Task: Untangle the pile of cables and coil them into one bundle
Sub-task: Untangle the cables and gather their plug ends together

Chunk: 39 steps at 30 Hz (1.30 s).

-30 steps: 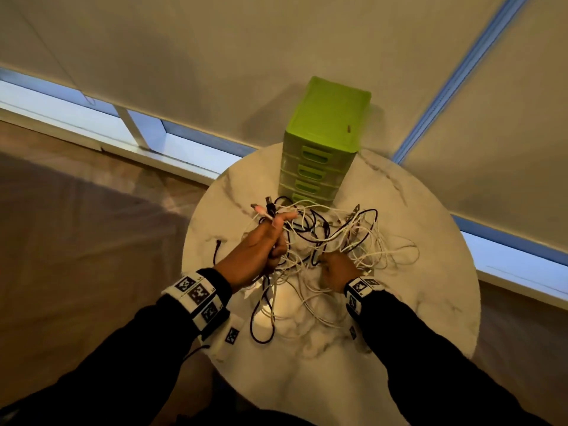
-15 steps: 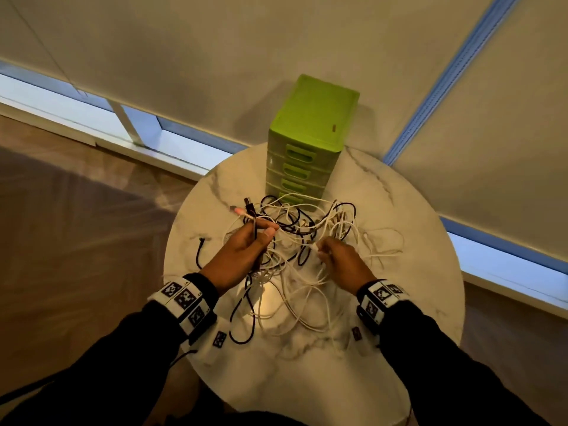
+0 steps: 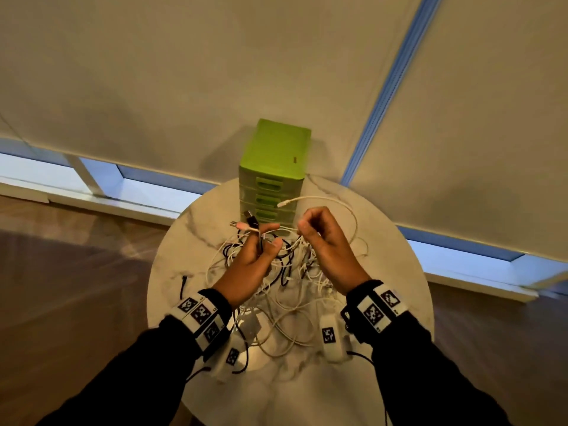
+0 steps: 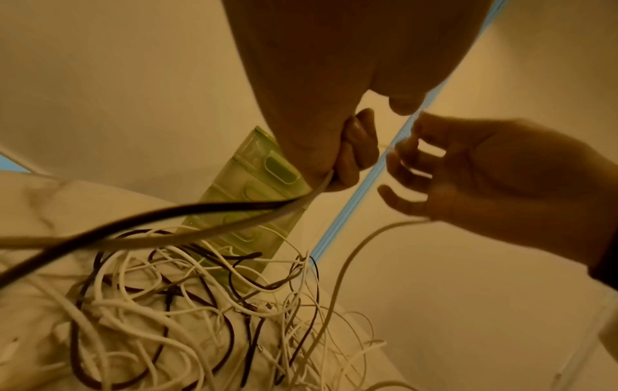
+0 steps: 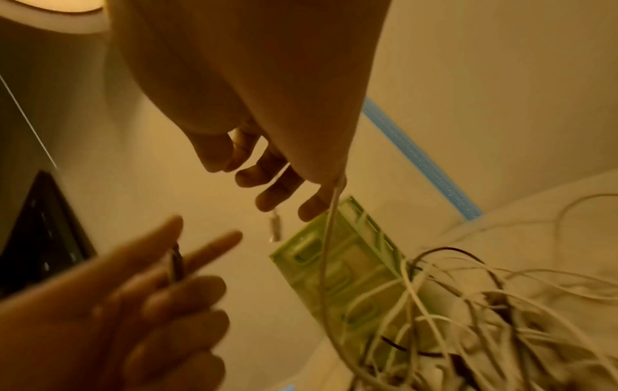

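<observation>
A tangle of white and black cables (image 3: 285, 290) lies on the round marble table (image 3: 390, 272). My left hand (image 3: 270, 238) is raised over the tangle and grips a black cable and a pale one, whose plugs (image 3: 242, 223) stick out past the fingers. Beside it, my right hand (image 3: 307, 226) holds a white cable (image 3: 338, 202) that arcs up and back, its plug end free in front of the drawers. In the left wrist view the left fingers (image 4: 354, 153) curl round both cables above the pile (image 4: 200, 304). The white cable (image 5: 329, 238) hangs from my right hand in the right wrist view.
A green drawer unit (image 3: 276, 149) stands at the table's back edge, just behind the hands. One black cable end (image 3: 183, 282) lies apart at the left of the table. Beyond the table edge there are wooden floor and a pale blind.
Both hands have risen from the pile. The right hand has lifted a white cable out, and its plug end now loops free in front of the drawers. The left hand kept its cable ends.
</observation>
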Each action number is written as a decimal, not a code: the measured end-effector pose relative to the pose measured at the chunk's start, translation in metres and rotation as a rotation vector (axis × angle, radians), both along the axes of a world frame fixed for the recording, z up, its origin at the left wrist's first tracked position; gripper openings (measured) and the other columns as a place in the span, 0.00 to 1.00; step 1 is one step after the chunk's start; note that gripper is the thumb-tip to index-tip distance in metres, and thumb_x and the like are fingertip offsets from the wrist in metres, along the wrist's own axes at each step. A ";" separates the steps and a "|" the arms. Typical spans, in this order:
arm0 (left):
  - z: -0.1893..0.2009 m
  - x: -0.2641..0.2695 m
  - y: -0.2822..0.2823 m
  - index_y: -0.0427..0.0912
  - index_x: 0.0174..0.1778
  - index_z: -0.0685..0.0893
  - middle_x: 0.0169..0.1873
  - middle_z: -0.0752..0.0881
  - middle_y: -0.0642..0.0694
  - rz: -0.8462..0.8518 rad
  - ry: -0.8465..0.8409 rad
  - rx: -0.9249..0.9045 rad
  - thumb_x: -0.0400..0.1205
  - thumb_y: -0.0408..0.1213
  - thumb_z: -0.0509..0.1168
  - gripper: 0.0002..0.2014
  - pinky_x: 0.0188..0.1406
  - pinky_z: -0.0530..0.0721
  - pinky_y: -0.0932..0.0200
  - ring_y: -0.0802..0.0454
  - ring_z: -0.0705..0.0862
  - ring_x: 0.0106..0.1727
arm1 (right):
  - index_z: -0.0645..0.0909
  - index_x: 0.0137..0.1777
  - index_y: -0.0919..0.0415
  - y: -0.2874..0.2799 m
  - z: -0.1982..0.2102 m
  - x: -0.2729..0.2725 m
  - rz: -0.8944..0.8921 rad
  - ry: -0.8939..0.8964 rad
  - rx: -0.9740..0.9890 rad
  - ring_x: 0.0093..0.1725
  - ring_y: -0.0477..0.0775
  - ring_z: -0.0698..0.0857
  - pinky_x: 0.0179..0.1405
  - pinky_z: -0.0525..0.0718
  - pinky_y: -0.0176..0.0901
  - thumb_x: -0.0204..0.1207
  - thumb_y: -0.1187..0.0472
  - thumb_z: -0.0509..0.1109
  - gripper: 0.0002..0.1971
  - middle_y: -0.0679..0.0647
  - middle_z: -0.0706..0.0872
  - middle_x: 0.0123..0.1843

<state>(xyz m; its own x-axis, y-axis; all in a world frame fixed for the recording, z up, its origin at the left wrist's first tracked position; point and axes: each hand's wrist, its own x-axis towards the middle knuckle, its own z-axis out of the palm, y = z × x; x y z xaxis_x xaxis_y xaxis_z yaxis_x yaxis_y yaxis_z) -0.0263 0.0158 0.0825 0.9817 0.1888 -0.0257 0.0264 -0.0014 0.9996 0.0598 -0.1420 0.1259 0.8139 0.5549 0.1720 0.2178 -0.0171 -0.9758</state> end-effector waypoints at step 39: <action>-0.017 0.013 -0.001 0.47 0.69 0.79 0.34 0.68 0.54 -0.013 0.173 -0.145 0.90 0.52 0.55 0.18 0.29 0.68 0.66 0.60 0.67 0.29 | 0.78 0.54 0.52 -0.006 -0.008 0.023 -0.183 -0.064 -0.289 0.27 0.48 0.72 0.27 0.71 0.45 0.89 0.49 0.60 0.09 0.51 0.75 0.29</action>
